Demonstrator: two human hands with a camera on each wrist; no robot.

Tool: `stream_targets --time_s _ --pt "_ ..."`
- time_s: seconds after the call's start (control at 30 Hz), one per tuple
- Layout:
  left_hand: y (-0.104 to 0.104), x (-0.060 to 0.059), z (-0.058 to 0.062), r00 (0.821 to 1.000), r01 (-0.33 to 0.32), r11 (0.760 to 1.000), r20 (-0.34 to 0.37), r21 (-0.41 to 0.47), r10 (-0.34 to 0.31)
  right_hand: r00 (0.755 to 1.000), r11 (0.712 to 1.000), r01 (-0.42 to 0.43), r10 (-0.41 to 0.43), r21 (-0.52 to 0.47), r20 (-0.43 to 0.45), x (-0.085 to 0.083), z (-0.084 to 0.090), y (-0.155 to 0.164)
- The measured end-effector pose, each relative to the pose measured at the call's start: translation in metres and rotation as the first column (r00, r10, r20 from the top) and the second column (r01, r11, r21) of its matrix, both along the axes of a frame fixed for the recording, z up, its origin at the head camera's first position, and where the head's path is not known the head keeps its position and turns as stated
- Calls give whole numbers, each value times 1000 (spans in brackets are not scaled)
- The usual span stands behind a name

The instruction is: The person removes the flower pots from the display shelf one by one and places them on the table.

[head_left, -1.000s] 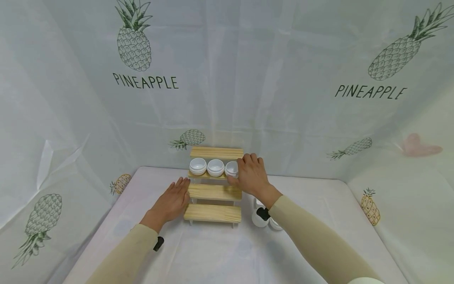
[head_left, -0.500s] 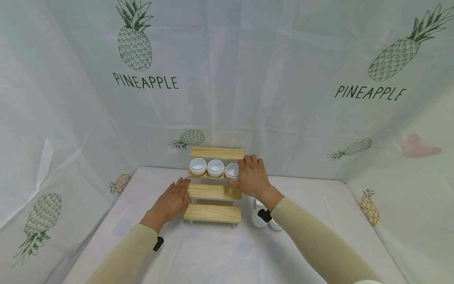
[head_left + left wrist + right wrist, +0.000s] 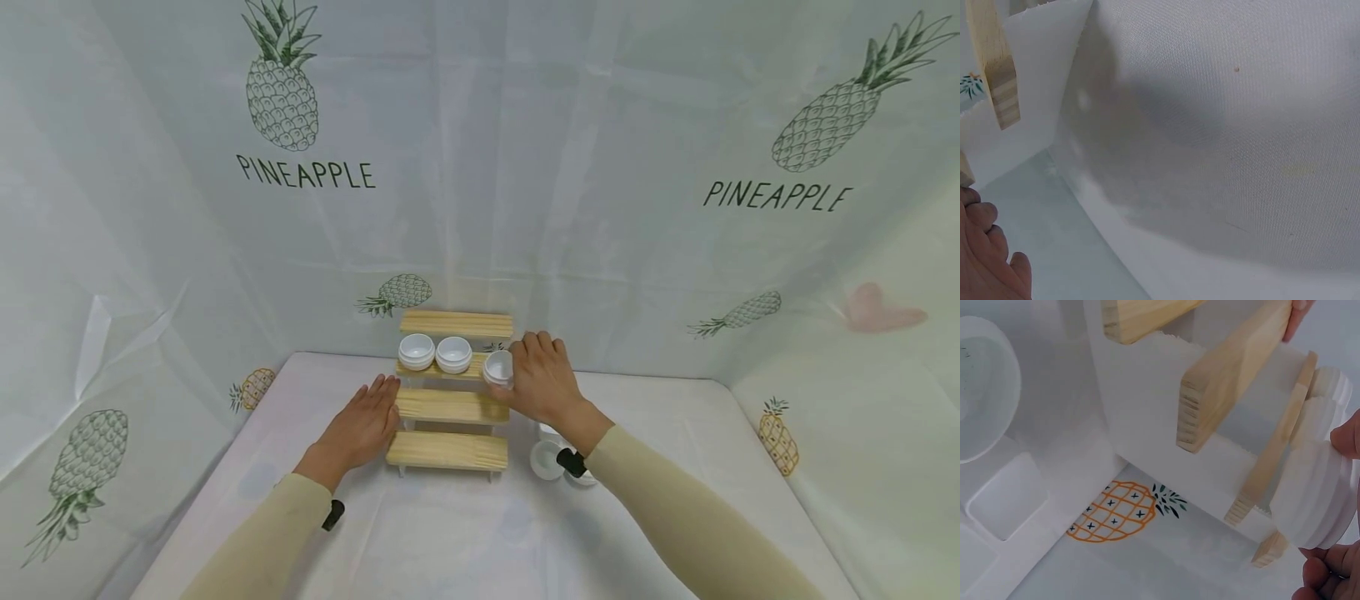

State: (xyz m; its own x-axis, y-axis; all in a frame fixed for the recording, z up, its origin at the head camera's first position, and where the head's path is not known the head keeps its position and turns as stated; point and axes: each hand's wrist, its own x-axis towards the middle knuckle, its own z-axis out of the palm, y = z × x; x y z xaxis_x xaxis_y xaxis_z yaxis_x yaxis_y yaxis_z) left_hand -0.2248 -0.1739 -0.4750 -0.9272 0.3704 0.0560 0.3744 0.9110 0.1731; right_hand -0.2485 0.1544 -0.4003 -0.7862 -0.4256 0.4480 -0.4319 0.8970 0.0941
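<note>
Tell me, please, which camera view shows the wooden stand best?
The head view: all four boards of the wooden stand appear from the front, with bowls hiding a little. The right wrist view shows the boards close and at an angle, but cropped. The left wrist view catches only board pieces at its left edge.

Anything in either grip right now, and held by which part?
The right grip holds a white bowl by opposite sides of its outer wall. The left grip holds nothing, lying beside the wooden rack.
</note>
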Motion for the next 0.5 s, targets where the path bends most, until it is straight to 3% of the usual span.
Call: stream_targets --time_s 0.5 --pt "-2 -2 -3 1000 7 1000 -9 -14 -7 999 1000 -20 19 -8 -26 23 -11 29"
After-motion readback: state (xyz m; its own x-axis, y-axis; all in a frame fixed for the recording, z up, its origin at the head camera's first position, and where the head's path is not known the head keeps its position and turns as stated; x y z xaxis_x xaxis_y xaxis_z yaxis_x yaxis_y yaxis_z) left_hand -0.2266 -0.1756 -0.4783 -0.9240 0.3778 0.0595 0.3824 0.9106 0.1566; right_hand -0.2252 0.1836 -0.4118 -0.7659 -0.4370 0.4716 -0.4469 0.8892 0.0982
